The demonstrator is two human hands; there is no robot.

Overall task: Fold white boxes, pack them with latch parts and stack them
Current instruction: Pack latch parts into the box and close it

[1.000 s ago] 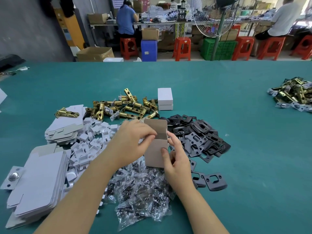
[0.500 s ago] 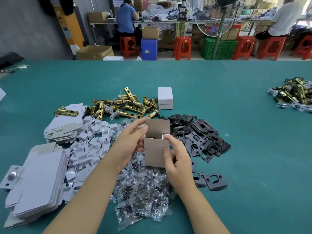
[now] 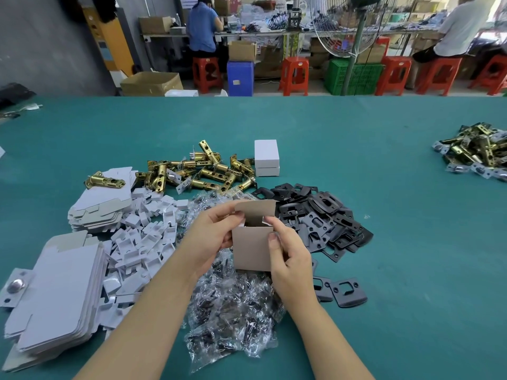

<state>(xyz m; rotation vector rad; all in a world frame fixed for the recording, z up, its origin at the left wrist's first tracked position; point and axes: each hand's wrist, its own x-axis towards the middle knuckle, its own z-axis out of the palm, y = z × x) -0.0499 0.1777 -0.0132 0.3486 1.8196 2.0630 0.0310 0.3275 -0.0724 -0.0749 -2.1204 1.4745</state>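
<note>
Both my left hand [image 3: 212, 237] and right hand [image 3: 288, 253] are pinching the half-folded box [image 3: 252, 249] above the table's near edge — thin card, light, bendy, so I'd hold the side panels, not the flap.

Bright, even light; wide-angle edge distortion

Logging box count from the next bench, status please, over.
Both hands, left hand and right hand, hold the open box. Top flap up, nothing visible inside. Two finished boxes stacked. Nothing blocking.

Teal table [image 3: 356, 138]; brass latches [image 3: 203, 171]; black plates [image 3: 323, 215].
</note>
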